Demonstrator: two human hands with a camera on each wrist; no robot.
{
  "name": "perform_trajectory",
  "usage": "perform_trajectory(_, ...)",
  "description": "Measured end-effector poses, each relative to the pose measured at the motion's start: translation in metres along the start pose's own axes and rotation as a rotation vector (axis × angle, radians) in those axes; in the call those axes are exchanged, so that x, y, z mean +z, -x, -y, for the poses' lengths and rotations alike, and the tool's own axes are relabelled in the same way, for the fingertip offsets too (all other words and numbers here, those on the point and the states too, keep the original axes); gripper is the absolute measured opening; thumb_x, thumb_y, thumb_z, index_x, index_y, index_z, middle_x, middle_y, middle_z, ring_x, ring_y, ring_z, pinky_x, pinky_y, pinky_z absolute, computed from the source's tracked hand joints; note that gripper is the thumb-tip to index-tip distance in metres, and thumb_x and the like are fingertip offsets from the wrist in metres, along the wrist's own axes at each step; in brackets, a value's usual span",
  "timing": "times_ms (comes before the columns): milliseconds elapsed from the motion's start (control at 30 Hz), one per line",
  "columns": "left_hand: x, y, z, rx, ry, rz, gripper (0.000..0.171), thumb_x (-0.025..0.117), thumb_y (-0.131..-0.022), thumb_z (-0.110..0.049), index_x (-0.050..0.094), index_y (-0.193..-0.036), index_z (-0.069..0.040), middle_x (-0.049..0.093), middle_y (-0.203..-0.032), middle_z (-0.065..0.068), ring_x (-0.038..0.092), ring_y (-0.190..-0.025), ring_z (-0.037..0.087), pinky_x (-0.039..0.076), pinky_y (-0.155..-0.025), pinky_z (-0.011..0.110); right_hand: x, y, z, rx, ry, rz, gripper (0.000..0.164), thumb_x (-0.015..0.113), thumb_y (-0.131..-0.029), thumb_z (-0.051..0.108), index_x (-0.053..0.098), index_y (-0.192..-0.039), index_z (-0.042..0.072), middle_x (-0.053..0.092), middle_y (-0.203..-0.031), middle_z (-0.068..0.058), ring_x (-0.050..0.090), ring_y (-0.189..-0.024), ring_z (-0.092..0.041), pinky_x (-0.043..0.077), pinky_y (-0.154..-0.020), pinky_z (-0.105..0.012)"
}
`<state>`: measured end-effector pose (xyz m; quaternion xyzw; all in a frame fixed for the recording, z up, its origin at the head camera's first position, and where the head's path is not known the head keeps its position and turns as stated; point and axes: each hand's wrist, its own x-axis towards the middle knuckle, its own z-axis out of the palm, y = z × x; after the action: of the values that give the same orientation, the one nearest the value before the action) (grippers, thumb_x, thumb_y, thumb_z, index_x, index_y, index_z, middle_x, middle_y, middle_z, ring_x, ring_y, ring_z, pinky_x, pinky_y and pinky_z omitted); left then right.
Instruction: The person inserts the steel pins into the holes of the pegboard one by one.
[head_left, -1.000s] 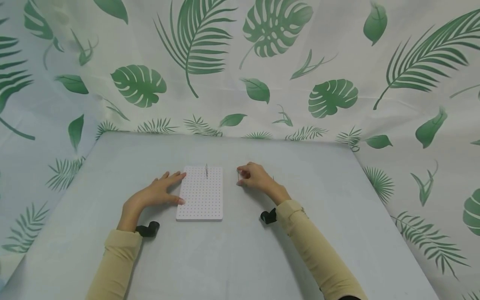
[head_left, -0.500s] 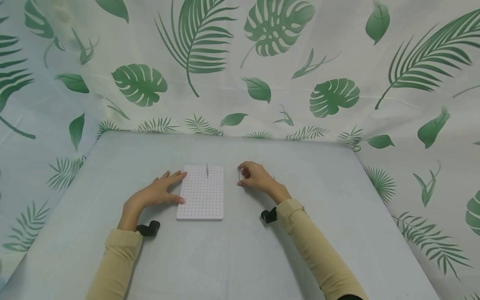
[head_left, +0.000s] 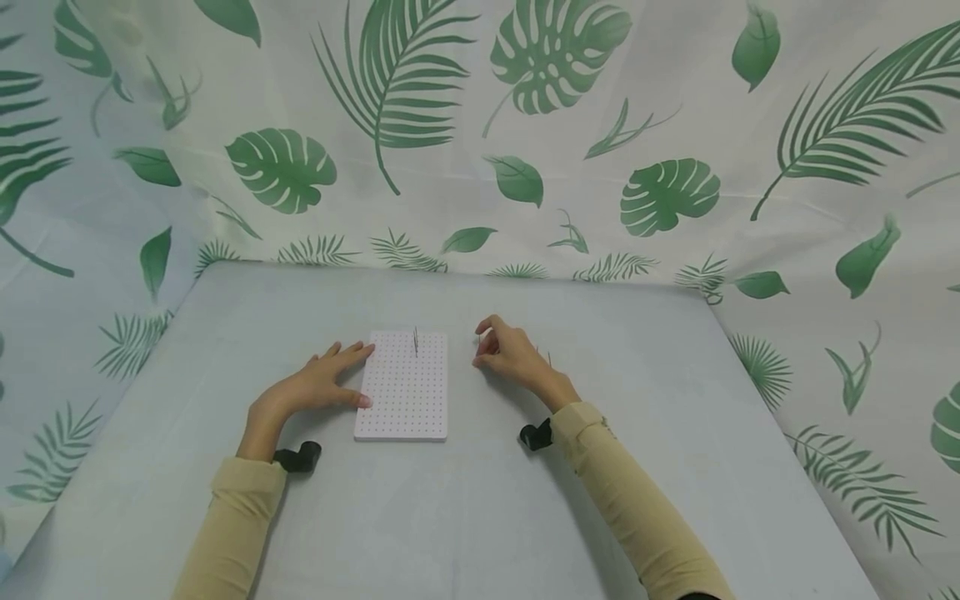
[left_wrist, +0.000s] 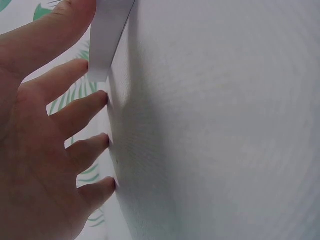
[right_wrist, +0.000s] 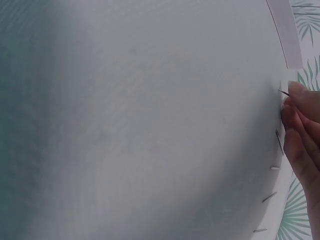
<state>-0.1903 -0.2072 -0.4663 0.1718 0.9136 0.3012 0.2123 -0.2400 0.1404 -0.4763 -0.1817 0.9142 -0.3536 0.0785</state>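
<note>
A white board with rows of small holes [head_left: 401, 400] lies flat on the table. Two or so thin metal pins [head_left: 416, 342] stand upright in it near its far edge. My left hand [head_left: 311, 387] spreads along the board's left side, its thumb and index finger touching the edge. The other fingertips [left_wrist: 103, 140] rest on the tabletop in the left wrist view. To the right of the board, my right hand [head_left: 508, 350] pinches a thin metal pin [right_wrist: 284, 92] by thumb and fingers, its pointed end sticking out close over the table.
Several more metal pins [right_wrist: 269, 197] lie spread on the table beside the right hand; some show past its wrist side [head_left: 550, 358]. A leaf-patterned cloth [head_left: 450, 167] hangs behind and at both sides of the pale tabletop [head_left: 480, 500].
The right hand's index finger has lifted and bent while its thumb shifted slightly, so less of the pin shows in the head view. The left hand and the board have stayed put.
</note>
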Motion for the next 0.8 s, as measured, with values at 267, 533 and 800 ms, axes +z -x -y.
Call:
perform_trajectory(267, 0.0, 0.0, -0.001, -0.007, -0.006, -0.003, 0.098, 0.08, -0.087, -0.04, 0.028, -0.162, -0.006, 0.018, -0.168, 0.027, 0.003, -0.154, 0.056, 0.001, -0.12, 0.076, 0.0, 0.0, 0.002, -0.014, -0.02, -0.016, 0.037, 0.075, -0.093, 0.005, 0.056, -0.125, 0.007, 0.076, -0.093, -0.007, 0.07, -0.08, -0.015, 0.057, -0.078, -0.033)
perform_trajectory(533, 0.0, 0.0, -0.001, -0.014, -0.002, 0.005, 0.098, 0.08, -0.088, -0.04, 0.027, -0.162, -0.005, 0.017, -0.168, 0.028, 0.002, -0.154, 0.057, 0.0, -0.12, 0.076, 0.005, -0.002, 0.006, -0.038, -0.081, -0.04, 0.03, 0.07, -0.095, 0.001, 0.062, -0.124, 0.004, 0.075, -0.095, -0.011, 0.072, -0.075, -0.014, 0.06, -0.069, -0.026)
perform_trajectory(800, 0.0, 0.001, -0.003, -0.008, 0.005, 0.003, 0.098, 0.08, -0.088, -0.041, 0.028, -0.162, -0.005, 0.017, -0.168, 0.028, 0.002, -0.154, 0.058, 0.0, -0.119, 0.076, 0.009, -0.006, 0.015, -0.076, -0.101, -0.081, 0.026, 0.071, -0.095, 0.0, 0.066, -0.12, 0.007, 0.075, -0.095, -0.012, 0.073, -0.075, -0.015, 0.061, -0.068, -0.026)
